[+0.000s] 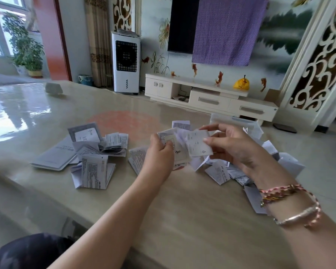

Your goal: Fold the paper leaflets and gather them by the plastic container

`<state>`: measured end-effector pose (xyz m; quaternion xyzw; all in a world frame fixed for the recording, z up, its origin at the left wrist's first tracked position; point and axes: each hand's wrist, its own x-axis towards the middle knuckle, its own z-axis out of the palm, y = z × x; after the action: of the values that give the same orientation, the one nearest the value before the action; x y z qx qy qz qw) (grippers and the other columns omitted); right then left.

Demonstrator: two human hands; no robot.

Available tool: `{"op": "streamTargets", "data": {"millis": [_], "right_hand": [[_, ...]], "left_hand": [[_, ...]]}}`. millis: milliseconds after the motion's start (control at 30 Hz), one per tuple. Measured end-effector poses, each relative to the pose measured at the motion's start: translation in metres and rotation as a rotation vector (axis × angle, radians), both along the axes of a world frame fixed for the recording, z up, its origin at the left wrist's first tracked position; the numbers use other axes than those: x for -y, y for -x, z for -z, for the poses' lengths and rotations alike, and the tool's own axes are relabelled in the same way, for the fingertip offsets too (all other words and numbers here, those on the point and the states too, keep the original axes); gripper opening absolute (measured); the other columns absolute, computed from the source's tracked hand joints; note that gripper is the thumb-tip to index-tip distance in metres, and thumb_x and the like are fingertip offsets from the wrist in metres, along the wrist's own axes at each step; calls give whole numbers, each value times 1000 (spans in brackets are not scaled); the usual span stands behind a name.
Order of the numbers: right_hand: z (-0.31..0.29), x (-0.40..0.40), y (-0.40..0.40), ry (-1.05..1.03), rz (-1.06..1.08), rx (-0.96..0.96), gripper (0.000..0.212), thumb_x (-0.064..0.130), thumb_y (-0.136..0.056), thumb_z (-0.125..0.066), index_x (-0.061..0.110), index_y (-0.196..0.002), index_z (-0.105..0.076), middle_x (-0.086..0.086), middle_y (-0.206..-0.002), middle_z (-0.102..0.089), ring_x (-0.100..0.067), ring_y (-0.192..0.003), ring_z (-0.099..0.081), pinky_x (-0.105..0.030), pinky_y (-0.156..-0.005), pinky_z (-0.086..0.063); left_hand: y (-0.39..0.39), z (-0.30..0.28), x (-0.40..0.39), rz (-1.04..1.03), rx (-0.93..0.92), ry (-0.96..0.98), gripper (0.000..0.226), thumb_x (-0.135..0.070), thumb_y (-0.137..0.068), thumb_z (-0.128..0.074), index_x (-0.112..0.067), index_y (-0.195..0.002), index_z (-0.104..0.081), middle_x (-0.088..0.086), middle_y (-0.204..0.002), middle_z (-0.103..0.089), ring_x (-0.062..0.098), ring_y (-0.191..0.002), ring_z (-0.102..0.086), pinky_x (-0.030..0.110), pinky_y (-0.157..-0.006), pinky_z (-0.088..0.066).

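I hold one printed paper leaflet (pixel 190 144) above the table between both hands. My left hand (pixel 159 152) pinches its left edge and my right hand (pixel 233 144) pinches its right half, which is bent over. A clear plastic container (pixel 239 123) stands on the table just behind my right hand. Several folded leaflets (pixel 219 173) lie heaped beside it, under my right hand and wrist. A second heap of loose leaflets (pixel 97 150) lies to the left, with a thin booklet (pixel 54 156) at its left edge.
The glossy beige table (pixel 182 210) ends close to my body, and its right edge runs near the container. A small pale object (pixel 53 88) sits far back left. A white cabinet (pixel 211 96) and an air cooler (pixel 126 61) stand beyond the table.
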<state>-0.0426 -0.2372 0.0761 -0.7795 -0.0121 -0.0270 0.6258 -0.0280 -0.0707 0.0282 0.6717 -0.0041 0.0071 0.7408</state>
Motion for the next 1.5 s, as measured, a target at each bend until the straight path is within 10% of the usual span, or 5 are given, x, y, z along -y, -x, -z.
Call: {"op": "streamTargets", "data": {"millis": [300,667,967,1133,1500], "right_hand": [[4,-14,0,355,-29,232,24,3,-90,-60,23,-100,-67,-6,-79,-54,-6,-65,-59,-21,-53,-54],[9,-7,-1,309,-163,183,23,7,-91,-60,27,-94,-72,0,-79,-54,-10,-69,-55,-24,-57,-46],[13,-21,-5,371,-92,259,24,6,-91,-61,29,-89,-70,-7,-83,-53,-16,-72,-52,-14,-56,-46],[13,-13,-4,387,-158,194,26,8,-90,-61,30,-101,-71,-6,-88,-54,-15,-74,-54,-21,-62,-49],[13,-7,-9,104,253,357,26,3,-89,-60,22,-106,-65,1,-75,-51,-7,-65,-51,-20,-58,-47]], "left_hand": [[10,-3,-1,138,-95,69,24,-8,-96,-35,-10,-115,-49,14,-111,-61,25,-84,-65,48,-71,-59],[12,0,-3,140,-52,-110,10,-15,-95,-38,-12,-100,-46,13,-100,-59,33,-94,-64,56,-80,-55],[22,-7,-10,678,-80,215,71,-65,-84,-50,-14,-134,-50,14,-121,-64,30,-112,-62,43,-96,-51],[20,0,-12,680,-50,261,61,-10,-80,-70,-10,-133,-42,9,-109,-70,26,-102,-67,35,-85,-56],[14,1,-8,432,-160,411,34,2,-98,-39,-3,-132,-45,23,-123,-60,32,-96,-66,48,-74,-57]]}}
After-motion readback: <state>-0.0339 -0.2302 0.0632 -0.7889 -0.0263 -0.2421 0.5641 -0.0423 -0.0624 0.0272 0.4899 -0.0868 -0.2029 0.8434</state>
